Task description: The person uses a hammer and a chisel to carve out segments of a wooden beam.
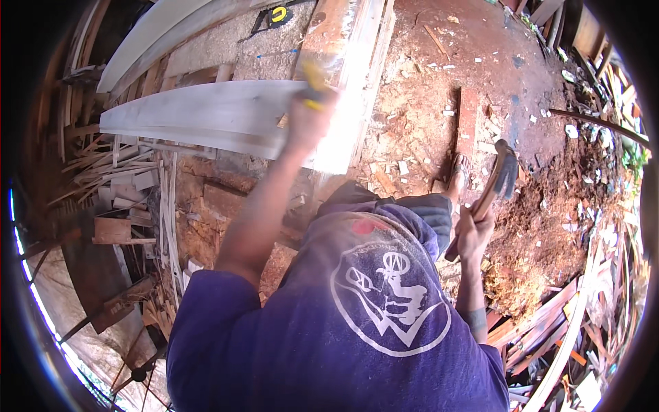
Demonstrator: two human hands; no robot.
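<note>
My left hand (312,122) is smeared by motion over the right end of a pale, broad board (199,113). It is closed round a yellow-and-black tool (314,79), too blurred to name more exactly. Out to the right and away from the board, my right hand (473,232) grips the wooden handle of a hammer (504,175). Its dark head points up and away from me. A small wood chip (283,121) lies on the board beside my left hand.
Behind the board lies a yellow-and-black item (278,15). A sunlit timber beam (350,75) runs away from me. A brick-coloured plank (467,120) lies on the chip-strewn ground near my foot (458,175). Scrap wood strips are heaped left (110,172) and right (549,323).
</note>
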